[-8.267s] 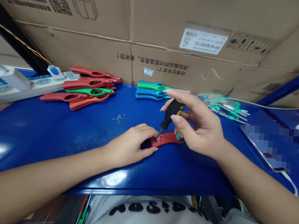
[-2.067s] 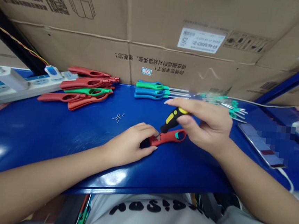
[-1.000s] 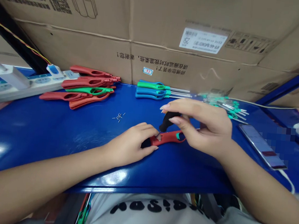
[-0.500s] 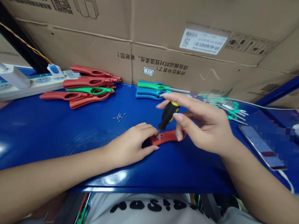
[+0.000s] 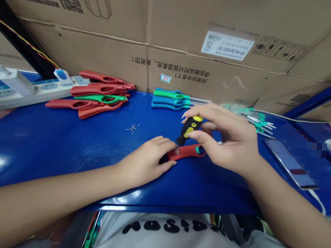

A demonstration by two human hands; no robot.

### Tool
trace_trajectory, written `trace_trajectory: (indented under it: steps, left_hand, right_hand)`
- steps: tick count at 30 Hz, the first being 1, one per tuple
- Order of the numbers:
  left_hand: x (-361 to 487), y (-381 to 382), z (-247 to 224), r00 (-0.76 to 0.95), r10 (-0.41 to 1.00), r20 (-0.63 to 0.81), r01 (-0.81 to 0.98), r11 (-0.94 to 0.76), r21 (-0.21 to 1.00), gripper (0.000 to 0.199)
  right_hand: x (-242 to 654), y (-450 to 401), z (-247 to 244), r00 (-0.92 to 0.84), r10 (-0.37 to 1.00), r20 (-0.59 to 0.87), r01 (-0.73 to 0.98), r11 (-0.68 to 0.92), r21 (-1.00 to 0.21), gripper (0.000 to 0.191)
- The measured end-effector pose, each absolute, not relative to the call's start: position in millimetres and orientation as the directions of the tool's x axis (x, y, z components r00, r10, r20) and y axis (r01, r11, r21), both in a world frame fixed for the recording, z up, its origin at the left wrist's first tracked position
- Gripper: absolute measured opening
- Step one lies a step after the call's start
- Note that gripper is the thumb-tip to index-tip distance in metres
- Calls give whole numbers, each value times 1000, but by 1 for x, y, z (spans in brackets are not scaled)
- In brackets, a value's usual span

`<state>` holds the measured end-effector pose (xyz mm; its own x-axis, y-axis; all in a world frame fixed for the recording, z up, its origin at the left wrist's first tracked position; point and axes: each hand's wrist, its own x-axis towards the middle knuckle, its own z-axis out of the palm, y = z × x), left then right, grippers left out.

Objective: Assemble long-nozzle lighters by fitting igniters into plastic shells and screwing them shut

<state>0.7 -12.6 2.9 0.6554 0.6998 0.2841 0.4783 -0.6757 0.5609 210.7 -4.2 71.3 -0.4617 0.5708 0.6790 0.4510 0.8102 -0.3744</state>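
A red long-nosed lighter (image 5: 186,152) lies flat on the blue table, its trigger opening with a bit of green toward the right. My left hand (image 5: 151,157) is closed on its left end, thumb on the near side and fingers on the far side. In my right hand (image 5: 225,137) is a short screwdriver (image 5: 190,130) with a black and yellow grip, pinched between thumb and fingers. It leans over the left part of the lighter, its shaft pointing down at the red body; my left fingers partly hide the tip. Several small screws (image 5: 133,128) lie beyond my left hand.
Red and green lighter bodies (image 5: 99,91) are piled at the back left beside a white power strip (image 5: 41,88). Blue and green lighters (image 5: 169,100) with metal tubes lie against the cardboard box (image 5: 173,36). Green-ended metal tubes (image 5: 258,120) and a phone (image 5: 291,164) are on the right.
The screwdriver grip has turned in my right fingers, showing more yellow, and tilts a little more to the right. My right fingers have shifted, uncovering the lighter's trigger opening. My left hand keeps its hold.
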Motion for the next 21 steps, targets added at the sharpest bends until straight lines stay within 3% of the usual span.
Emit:
trace_trajectory:
  steps: [7,15,21]
  left_hand:
    - [1,-13,1,651,705,281,496,-675,546,9]
    - [2,-14,1,653,712,257,480,-652,587,9]
    - [1,-14,4,654,725,218,524,-641,560,9]
  right_hand:
    - [202,-12,69,-393,581,713,601,749,-278,23]
    - [194,-23,70,-404,564,721,646,733,-212,24]
    - [192,-24,68,-369,589,720,673,703,-230,25]
